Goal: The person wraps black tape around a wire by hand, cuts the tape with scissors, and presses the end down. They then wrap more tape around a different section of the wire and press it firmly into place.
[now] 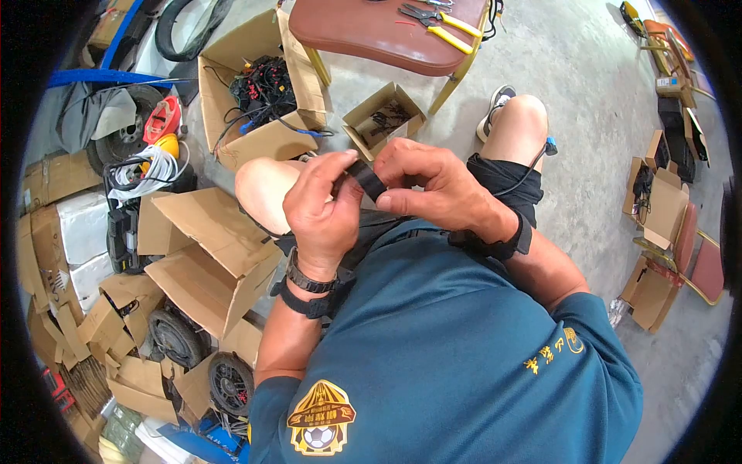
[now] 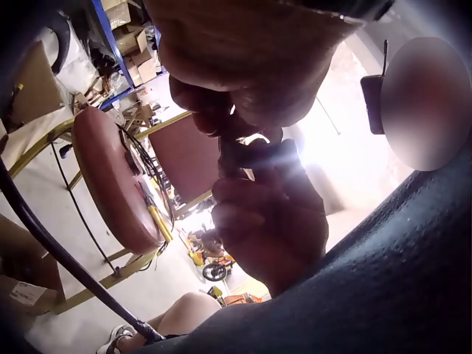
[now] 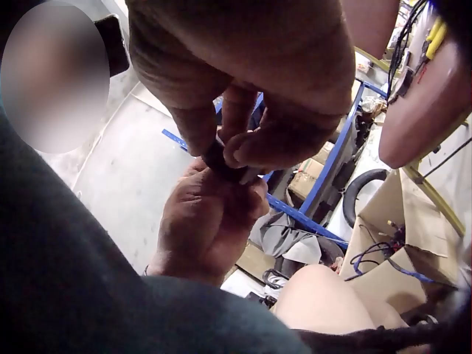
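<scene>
A black band-shaped roll, looking like electrical tape [image 1: 366,182], is held between both hands above the lap. My left hand [image 1: 323,207] pinches its left end with thumb and fingers. From the other side, the thumb and curled fingers of my right hand [image 1: 434,184] grip the roll's edge. In the left wrist view the roll [image 2: 254,156] is dark against bright light, with the right hand [image 2: 269,221] below it. The right wrist view has the roll [image 3: 221,161] between the fingertips, partly covered by them.
Ahead stands a brown padded chair [image 1: 371,35] with yellow-handled pliers [image 1: 452,39] on it. A carton [image 1: 220,139] of tangled wires [image 1: 267,89] and a smaller box [image 1: 362,116] sit before me. Opened cartons [image 1: 205,282] and wheels [image 1: 232,383] crowd the left. A cable [image 1: 525,172] crosses the thigh.
</scene>
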`<move>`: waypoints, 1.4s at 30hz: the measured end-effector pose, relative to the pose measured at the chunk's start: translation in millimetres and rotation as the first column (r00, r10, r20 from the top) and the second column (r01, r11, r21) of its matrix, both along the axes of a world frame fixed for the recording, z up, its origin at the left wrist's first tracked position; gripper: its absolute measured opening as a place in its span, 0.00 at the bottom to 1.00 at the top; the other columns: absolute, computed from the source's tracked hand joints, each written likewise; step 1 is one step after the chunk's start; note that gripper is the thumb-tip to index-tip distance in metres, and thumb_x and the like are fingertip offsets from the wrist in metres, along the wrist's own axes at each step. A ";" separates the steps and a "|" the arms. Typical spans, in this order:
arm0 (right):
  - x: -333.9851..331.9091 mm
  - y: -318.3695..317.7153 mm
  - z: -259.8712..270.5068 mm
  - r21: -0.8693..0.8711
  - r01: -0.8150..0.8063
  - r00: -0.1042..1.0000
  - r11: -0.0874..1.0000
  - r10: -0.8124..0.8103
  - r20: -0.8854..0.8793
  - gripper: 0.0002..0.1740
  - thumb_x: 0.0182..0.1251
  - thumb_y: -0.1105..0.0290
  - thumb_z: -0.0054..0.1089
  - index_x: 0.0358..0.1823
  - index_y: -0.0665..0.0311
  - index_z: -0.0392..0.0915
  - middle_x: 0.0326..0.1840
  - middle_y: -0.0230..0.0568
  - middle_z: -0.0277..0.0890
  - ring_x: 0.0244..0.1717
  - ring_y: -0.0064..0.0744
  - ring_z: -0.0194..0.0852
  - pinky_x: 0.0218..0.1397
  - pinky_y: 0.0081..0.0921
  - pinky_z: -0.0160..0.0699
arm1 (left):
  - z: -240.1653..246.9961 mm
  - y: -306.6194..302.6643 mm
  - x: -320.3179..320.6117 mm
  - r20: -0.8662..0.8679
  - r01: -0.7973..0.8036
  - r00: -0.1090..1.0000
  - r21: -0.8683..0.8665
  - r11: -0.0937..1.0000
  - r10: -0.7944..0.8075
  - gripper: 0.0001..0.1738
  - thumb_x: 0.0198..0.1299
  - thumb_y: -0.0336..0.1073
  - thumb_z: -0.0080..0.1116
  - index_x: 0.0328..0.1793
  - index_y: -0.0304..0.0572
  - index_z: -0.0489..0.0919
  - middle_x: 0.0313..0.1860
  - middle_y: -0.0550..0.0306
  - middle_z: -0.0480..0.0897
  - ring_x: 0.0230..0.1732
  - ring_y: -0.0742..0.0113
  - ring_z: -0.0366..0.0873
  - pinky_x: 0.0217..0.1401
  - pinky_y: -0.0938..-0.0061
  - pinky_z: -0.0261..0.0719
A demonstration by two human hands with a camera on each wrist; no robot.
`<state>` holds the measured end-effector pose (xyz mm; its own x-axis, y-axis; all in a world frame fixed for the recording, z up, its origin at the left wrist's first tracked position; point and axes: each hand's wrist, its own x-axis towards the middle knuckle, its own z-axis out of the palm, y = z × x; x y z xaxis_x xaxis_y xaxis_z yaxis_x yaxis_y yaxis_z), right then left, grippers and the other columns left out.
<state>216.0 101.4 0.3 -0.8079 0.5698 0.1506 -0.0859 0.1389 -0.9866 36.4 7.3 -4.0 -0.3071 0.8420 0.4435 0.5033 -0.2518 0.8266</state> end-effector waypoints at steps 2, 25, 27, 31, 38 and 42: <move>-0.3 1.4 -6.0 0.057 0.007 0.999 0.998 -0.004 -0.047 0.13 0.63 0.69 0.75 0.44 0.65 0.81 0.43 0.35 0.76 0.41 0.27 0.74 0.42 0.26 0.75 | -0.7 -0.2 4.3 0.252 -0.002 0.967 -0.154 0.988 0.041 0.17 0.59 0.18 0.64 0.55 0.34 0.84 0.40 0.56 0.87 0.35 0.73 0.82 0.39 0.76 0.82; -0.9 1.6 -12.7 0.044 0.003 0.996 0.999 0.000 -0.086 0.12 0.62 0.73 0.74 0.45 0.64 0.81 0.45 0.31 0.77 0.41 0.23 0.73 0.44 0.23 0.74 | -0.2 -5.8 1.9 0.322 0.070 0.947 -0.253 0.965 0.015 0.13 0.62 0.21 0.65 0.52 0.35 0.85 0.37 0.55 0.87 0.34 0.73 0.81 0.39 0.79 0.80; 0.0 -1.5 -4.2 -0.115 0.014 0.999 0.993 -0.017 -0.033 0.13 0.62 0.72 0.75 0.44 0.63 0.81 0.45 0.30 0.77 0.42 0.22 0.73 0.44 0.22 0.74 | 2.9 -3.6 -0.3 0.067 0.016 0.998 -0.168 0.986 -0.005 0.14 0.62 0.21 0.66 0.53 0.36 0.85 0.37 0.54 0.87 0.35 0.72 0.82 0.39 0.77 0.80; 0.1 -2.3 -2.2 -0.219 0.020 1.000 0.975 -0.022 -0.003 0.13 0.61 0.71 0.77 0.44 0.61 0.81 0.46 0.30 0.76 0.43 0.20 0.72 0.43 0.22 0.73 | 0.6 -1.2 -2.0 -0.118 -0.001 0.993 -0.009 1.000 0.000 0.17 0.60 0.21 0.67 0.56 0.36 0.84 0.39 0.51 0.87 0.37 0.69 0.83 0.41 0.75 0.81; -2.2 2.3 -11.9 0.055 0.030 0.997 0.998 -0.025 -0.079 0.13 0.60 0.71 0.76 0.43 0.63 0.80 0.45 0.31 0.77 0.45 0.22 0.74 0.45 0.25 0.75 | -3.5 -5.4 1.8 0.332 0.058 0.943 -0.215 0.975 0.017 0.16 0.64 0.24 0.66 0.59 0.33 0.83 0.43 0.52 0.88 0.45 0.68 0.85 0.49 0.74 0.83; -0.5 -1.1 -0.8 -0.137 0.013 1.000 0.990 -0.013 0.000 0.12 0.61 0.71 0.76 0.42 0.64 0.81 0.45 0.34 0.78 0.47 0.25 0.75 0.47 0.27 0.76 | -5.6 -8.2 0.0 0.107 0.029 0.994 -0.199 0.979 -0.008 0.17 0.64 0.21 0.63 0.59 0.33 0.82 0.42 0.52 0.88 0.45 0.65 0.86 0.51 0.72 0.83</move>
<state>215.5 100.3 -0.5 -0.8002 0.5955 0.0708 -0.0857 0.0033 -0.9963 36.4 -0.8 -9.6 -0.3269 0.9164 0.2311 0.4076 -0.0840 0.9093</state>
